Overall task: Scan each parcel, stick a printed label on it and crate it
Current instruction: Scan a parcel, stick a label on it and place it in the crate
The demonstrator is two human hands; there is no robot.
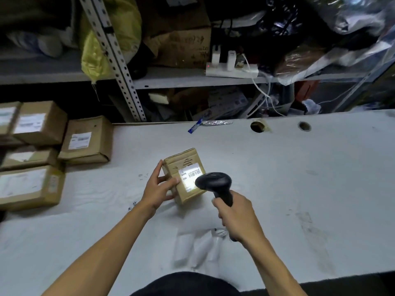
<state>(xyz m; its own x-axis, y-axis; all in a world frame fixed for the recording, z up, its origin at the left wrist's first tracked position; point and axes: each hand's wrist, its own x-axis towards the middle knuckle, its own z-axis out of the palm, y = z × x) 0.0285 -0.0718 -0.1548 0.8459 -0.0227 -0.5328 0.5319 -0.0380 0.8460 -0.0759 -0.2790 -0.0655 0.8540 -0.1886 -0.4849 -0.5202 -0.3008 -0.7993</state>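
Note:
A small brown cardboard parcel [180, 165] stands tilted on the white table [299, 178], with a white barcode label [190, 175] facing up and lit by a bright patch. My left hand [159, 185] grips the parcel's left side, thumb on its top face. My right hand [235, 216] holds the handle of a black barcode scanner [213, 181], whose head hangs just over the label's lower right part. White label strips [198, 247] lie on the table under my right wrist.
Several labelled brown parcels [85, 141] are piled at the table's left edge [32, 186]. A metal shelf [192, 82] with boxes, bags, a power strip [232, 70] and cables stands behind. Two cable holes [257, 126] sit at the table's back edge, next to a blue wrapper [195, 127].

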